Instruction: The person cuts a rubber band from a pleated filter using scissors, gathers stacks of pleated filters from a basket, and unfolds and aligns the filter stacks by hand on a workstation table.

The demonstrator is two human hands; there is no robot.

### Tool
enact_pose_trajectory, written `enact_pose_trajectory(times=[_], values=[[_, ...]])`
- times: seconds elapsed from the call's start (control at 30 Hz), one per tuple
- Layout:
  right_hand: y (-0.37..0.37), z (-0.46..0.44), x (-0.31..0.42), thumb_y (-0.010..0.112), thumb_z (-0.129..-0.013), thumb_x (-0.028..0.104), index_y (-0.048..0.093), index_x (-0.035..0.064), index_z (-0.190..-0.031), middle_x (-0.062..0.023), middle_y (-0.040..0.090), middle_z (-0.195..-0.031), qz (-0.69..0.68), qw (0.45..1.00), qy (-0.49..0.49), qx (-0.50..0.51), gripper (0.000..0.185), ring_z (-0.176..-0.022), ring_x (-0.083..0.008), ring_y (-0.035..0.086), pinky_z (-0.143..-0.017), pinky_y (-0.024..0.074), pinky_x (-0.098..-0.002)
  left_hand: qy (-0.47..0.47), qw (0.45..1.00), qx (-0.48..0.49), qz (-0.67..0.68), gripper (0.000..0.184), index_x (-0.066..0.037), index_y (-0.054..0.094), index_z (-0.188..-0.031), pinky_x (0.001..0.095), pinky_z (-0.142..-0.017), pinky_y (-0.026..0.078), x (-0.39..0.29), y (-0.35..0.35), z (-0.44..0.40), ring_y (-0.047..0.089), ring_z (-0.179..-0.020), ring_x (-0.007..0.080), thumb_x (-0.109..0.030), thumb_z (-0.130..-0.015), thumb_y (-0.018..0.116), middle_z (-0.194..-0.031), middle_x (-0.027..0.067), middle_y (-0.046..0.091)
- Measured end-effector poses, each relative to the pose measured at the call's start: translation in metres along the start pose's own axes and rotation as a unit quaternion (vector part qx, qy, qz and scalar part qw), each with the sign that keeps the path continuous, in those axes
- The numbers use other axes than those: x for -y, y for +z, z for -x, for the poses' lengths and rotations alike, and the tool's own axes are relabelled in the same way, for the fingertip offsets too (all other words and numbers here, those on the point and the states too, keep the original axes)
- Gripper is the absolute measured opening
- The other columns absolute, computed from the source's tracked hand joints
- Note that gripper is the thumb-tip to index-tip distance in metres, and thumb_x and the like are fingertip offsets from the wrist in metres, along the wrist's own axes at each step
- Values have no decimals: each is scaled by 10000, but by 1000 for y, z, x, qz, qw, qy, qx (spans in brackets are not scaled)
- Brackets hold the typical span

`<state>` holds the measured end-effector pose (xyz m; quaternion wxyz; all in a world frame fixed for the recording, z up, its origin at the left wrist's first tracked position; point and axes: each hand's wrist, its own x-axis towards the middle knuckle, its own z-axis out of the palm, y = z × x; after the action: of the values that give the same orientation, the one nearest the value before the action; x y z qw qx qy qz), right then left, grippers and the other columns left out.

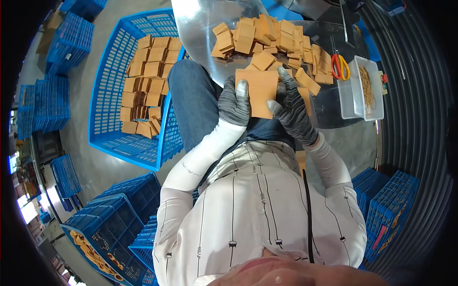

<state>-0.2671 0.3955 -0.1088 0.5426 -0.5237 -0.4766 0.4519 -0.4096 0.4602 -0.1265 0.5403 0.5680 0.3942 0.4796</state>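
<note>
Both hands wear grey knit gloves with pale fingertips. Between them, over the lap, is a flat tan square piece [256,97], its material uncertain; whether it is one piece or a stack does not show. My left hand [234,104] grips its left side, thumb on the face and fingers behind. My right hand [293,108] closes on the right side, thumb near the lower corner and a finger at the upper corner. Just beyond lies a loose heap of similar tan pieces [245,38] on a shiny metal table [200,40].
A blue plastic crate [102,112] at left holds rows of tan stacks. Orange-handled scissors [340,66] lie right of the heap, beside a white bin [350,102] of rubber bands [366,88]. More blue crates [107,214] stand behind at lower left and lower right [389,205].
</note>
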Motion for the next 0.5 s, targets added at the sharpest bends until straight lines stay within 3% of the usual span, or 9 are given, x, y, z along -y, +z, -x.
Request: enact_pose_trajectory(times=[0.03,0.1,0.13,0.2,0.23,0.27,0.4,0.47,0.5], values=[[2,1,-19,579,-855,108,246,56,-1375,-154,493,-1159,12,999,22,-35,620,-996,-198,550,-858,462,-318,26,999,-11,-39,478,40,351,-1223,311,-747,455,6,-1,1,560,-847,222,-325,-935,461,-1007,172,557],[6,9,-47,574,-868,158,247,41,-1359,-196,520,-1108,224,971,-57,-60,602,-948,-235,578,-808,486,-344,76,994,-29,-70,424,35,397,-1148,323,-726,458,16,1,6,568,-826,237,-336,-944,426,-957,188,560],[9,13,-58,566,-876,183,265,22,-1339,-213,536,-1078,414,896,-155,-45,575,-916,-259,591,-772,496,-355,77,994,-32,-75,415,35,401,-1144,327,-727,458,18,3,8,568,-826,238,-330,-948,416,-955,185,559],[25,12,-49,548,-888,231,302,-17,-1289,-233,564,-1009,483,858,-167,-56,531,-853,-305,606,-709,505,-381,75,993,-36,-86,399,37,409,-1137,335,-728,459,23,5,15,569,-827,238,-318,-955,397,-951,179,559],[34,8,-39,538,-892,253,321,-36,-1258,-236,577,-971,372,920,-87,-86,514,-821,-327,607,-683,503,-396,72,992,-33,-96,433,-8,427,-1094,296,-688,454,31,3,17,537,-758,157,-413,-945,391,-892,103,545],[41,5,-28,529,-896,275,339,-56,-1227,-240,590,-932,252,961,-7,-114,505,-788,-349,609,-656,501,-410,30,999,-19,-26,453,-6,432,-1089,299,-686,459,36,2,16,543,-764,161,-432,-938,398,-894,101,549],[41,5,-31,506,-904,263,438,-50,-1112,-182,602,-845,130,980,-125,-83,381,-727,-298,608,-655,479,-379,-134,977,51,160,595,9,457,-1141,309,-742,494,20,-9,16,594,-859,202,-531,-891,432,-994,124,584],[32,4,-23,507,-908,221,472,-17,-1103,-131,591,-845,74,993,-76,-44,309,-742,-219,571,-682,458,-325,-243,918,95,299,632,15,471,-1161,295,-751,497,16,-14,12,598,-877,206,-551,-882,430,-1023,135,589],[31,5,-19,508,-910,215,476,-10,-1106,-125,588,-850,88,993,-63,-37,300,-754,-205,561,-691,454,-320,-225,923,65,304,682,11,488,-1176,301,-775,505,22,-9,13,607,-902,214,-589,-857,439,-1046,142,595]])
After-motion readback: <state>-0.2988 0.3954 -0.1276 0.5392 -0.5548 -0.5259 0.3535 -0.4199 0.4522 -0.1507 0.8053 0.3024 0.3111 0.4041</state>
